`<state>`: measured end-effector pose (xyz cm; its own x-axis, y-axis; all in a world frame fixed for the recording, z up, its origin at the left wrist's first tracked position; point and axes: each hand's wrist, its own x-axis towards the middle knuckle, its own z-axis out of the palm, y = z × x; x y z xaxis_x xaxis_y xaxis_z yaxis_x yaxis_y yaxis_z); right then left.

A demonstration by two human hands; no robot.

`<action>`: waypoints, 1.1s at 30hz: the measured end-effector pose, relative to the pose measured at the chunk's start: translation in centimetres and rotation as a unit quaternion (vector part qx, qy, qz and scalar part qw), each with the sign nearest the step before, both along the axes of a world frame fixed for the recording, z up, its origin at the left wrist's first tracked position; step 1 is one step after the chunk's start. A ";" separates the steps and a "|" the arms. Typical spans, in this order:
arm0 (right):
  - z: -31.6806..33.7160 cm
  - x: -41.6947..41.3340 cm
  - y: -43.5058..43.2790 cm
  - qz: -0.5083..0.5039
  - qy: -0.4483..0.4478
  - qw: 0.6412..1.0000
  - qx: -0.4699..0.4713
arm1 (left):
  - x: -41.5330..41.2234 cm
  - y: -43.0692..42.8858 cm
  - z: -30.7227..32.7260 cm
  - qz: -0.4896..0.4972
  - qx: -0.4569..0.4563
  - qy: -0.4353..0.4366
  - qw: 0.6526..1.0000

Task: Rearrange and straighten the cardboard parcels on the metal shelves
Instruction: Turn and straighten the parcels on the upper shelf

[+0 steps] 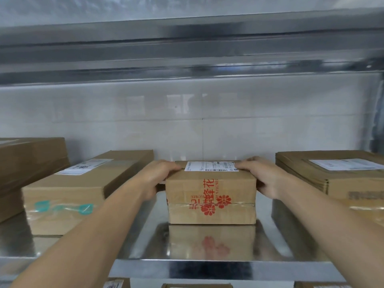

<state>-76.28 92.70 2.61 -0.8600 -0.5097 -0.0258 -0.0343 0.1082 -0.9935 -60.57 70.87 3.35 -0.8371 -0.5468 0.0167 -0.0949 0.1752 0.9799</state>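
Head view: both hands on the small parcel [212, 194], mid-shelf, sitting flat on the metal shelf [207, 246]. The parcel has red print with flowers on its front face and a white shipping label [212, 166] on top. Left hand [160, 175] grips the left side, fingers curled over the top left edge. Right hand [264, 177] grips the right side, fingers over the top right edge next to the label. The front face looks square to the shelf edge. Long parcel [83, 183] just left, angled, with a label on top and teal marks on the front tape. Stacked parcels [29, 161] far left. Flat wide parcel [332, 177] to the right, label on top. Upper shelf [187, 55] overhead, tiled wall [187, 121] behind. Tops of more parcels [197, 285] show on the level below, cropped.
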 end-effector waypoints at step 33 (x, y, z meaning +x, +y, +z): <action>3.6 1.2 1.8 0.100 -0.019 0.982 0.157 | -0.2 -0.2 2.3 -0.056 -0.061 -0.099 0.992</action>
